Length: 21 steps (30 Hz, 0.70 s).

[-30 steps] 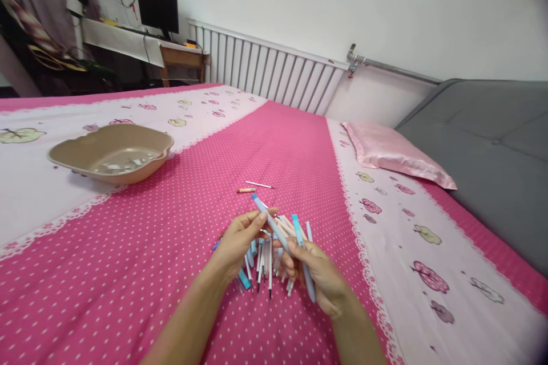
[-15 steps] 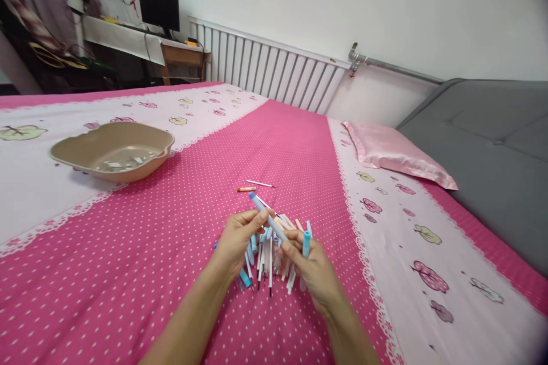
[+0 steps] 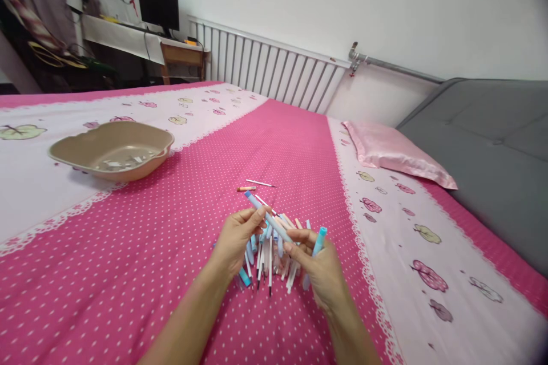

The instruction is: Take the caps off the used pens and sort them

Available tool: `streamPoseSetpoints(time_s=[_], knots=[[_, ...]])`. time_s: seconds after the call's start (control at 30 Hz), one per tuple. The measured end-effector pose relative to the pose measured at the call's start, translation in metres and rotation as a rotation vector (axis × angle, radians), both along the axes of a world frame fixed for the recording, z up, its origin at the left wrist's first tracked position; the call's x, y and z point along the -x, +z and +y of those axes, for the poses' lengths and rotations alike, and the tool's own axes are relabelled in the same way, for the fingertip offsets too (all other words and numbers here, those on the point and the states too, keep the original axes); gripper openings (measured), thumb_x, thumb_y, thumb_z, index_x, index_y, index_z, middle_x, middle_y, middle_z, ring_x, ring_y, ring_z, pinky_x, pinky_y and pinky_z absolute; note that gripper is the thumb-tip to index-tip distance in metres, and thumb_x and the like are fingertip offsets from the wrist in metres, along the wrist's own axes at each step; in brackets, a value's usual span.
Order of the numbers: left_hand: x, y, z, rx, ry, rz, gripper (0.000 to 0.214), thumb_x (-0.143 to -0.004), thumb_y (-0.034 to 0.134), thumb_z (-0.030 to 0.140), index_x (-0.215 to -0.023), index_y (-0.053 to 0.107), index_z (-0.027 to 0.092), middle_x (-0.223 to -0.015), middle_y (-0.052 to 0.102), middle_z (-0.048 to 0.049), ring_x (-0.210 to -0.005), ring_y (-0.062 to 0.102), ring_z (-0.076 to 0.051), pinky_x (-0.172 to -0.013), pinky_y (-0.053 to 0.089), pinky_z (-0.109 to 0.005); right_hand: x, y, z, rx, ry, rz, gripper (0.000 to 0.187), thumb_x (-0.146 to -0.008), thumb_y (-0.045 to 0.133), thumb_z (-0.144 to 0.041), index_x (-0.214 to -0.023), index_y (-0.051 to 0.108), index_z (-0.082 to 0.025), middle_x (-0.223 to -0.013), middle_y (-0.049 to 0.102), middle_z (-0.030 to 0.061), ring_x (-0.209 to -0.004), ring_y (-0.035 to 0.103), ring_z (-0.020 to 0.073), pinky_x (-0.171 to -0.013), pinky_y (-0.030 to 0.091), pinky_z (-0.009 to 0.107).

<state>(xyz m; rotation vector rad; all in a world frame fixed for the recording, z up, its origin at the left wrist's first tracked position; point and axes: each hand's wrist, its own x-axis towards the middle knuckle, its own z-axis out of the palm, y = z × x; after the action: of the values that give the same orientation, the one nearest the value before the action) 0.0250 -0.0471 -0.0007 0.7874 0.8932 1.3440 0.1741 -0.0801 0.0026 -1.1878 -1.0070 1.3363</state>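
A pale blue pen with a darker blue end slants up to the left over the pile. My left hand pinches its upper part between thumb and fingers. At the lower end, my right hand grips the same pen with thumb and forefinger. Tucked in the right hand is a second pen with a bright light-blue end. Beneath both hands lies a loose pile of pen parts: white refills with dark tips, and blue, white and peach barrels. The hands partly cover the pile.
A beige plastic basin holding small white and grey pieces stands on the bed at left. Beyond the pile lie a white refill and a short orange piece. A pink pillow rests by the grey headboard.
My right hand has shifted slightly right, and the second pen in it now leans to the right. The pale blue pen has moved slightly, its dark end a little further left.
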Motion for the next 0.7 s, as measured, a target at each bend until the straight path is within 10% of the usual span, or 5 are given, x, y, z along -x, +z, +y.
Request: streamPoseSetpoints(time_s=[0.33,0.53,0.7], knots=[[0.0002,0.0017,0.0,0.018,0.019,-0.034,0.034,-0.061,0.074,0.043,-0.077,0.073,0.013,-0.057,0.056,0.0003,-0.054,0.046,-0.008,-0.054,0.036,-0.019,0.0011,0.0,-0.002,0.084,0.141,-0.059,0.039,-0.072,0.064,-0.051,-0.074,0.064,-0.012,-0.054,0.059,-0.0004,-0.034,0.036,0.0025,-0.037,0.029,0.017],[-0.0014,-0.0007,-0.0007,0.015,0.037,0.009,0.034,-0.062,0.074,0.043,-0.077,0.072,0.012,-0.06,0.057,-0.0014,-0.056,0.048,-0.009,-0.055,0.037,-0.02,0.0002,0.0019,-0.0034,-0.037,-0.028,-0.19,0.035,-0.06,0.075,-0.041,-0.079,0.063,-0.014,-0.053,0.063,0.0013,-0.044,0.056,0.0141,-0.045,0.044,0.025],[-0.0017,-0.0019,-0.0013,0.018,0.051,0.048,0.035,-0.062,0.073,0.045,-0.072,0.07,0.012,-0.057,0.055,-0.0001,-0.053,0.046,-0.009,-0.054,0.036,-0.021,0.0026,0.0045,-0.0052,-0.073,-0.18,-0.365,0.026,-0.059,0.074,-0.034,-0.072,0.061,-0.016,-0.039,0.052,-0.0044,-0.032,0.047,0.0116,-0.037,0.035,0.023]])
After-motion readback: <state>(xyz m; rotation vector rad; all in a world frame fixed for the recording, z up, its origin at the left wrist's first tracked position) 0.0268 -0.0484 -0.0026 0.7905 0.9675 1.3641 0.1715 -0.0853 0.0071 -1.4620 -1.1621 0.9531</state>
